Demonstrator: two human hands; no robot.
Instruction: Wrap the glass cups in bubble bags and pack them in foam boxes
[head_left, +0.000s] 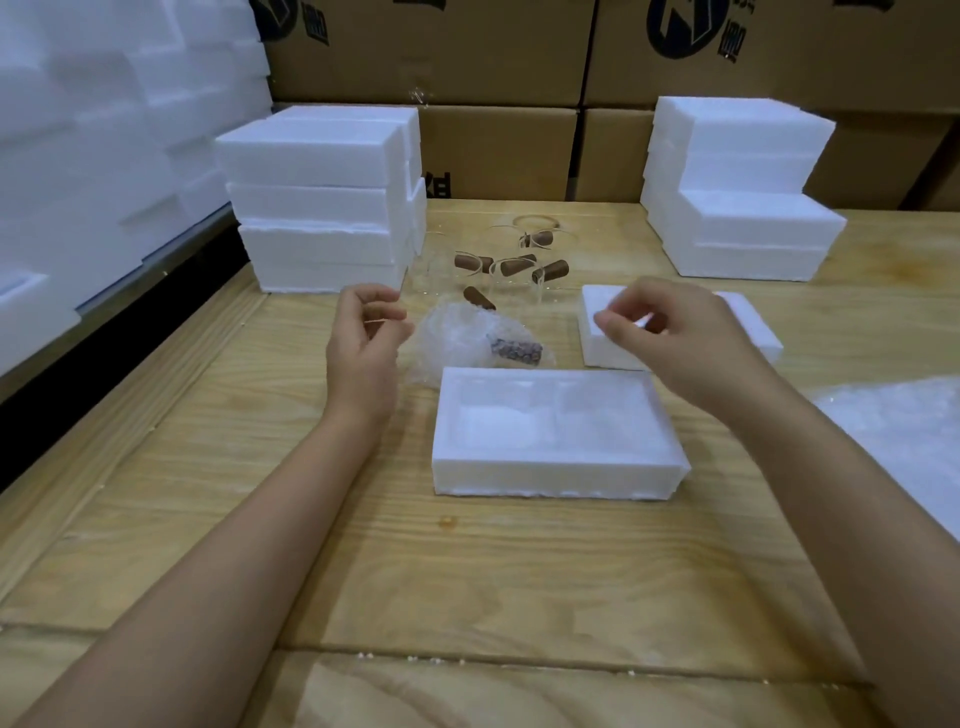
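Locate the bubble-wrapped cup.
Head view, centre: the bubble-wrapped cup lies on the table just behind the open foam box, right of the left hand, in front of the bare glass cups.

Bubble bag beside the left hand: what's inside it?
Through the bubble bag a dark brown handle shows, like those on the bare glass cups behind. The cup's glass body is hidden by the wrap, so I cannot confirm its state.
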